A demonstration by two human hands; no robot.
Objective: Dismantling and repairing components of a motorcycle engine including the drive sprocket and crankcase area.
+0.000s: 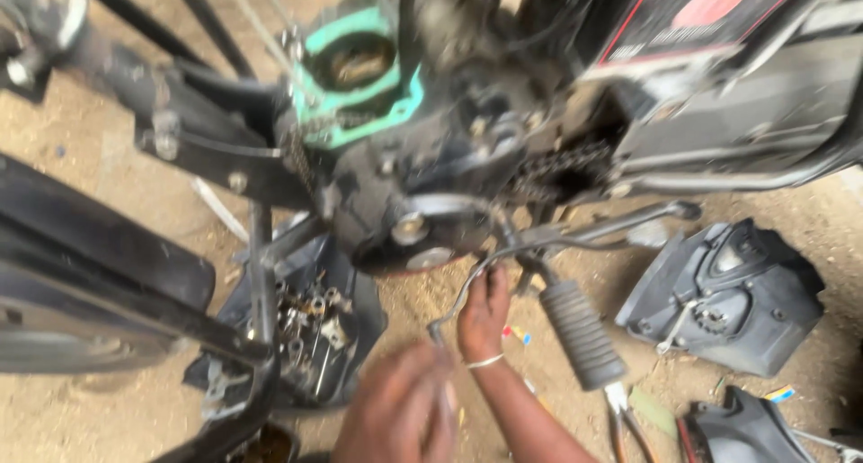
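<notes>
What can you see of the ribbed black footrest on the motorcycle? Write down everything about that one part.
The footrest is a thick cylinder sleeved in what looks like dark grey-black rubber, ribbed across its length. It juts from the underside of the engine, slanting down and to the right over the sandy ground. Its upper end meets a thin metal bracket, blurred here. The right hand is just to its left, apparently not touching it. Pliers lie on the ground below its lower end.

Teal gasket point(360, 103), black ribbed footpeg point(580, 333), silver bracelet point(485, 362).

Close, perhaps steep, head-height downward view.
</notes>
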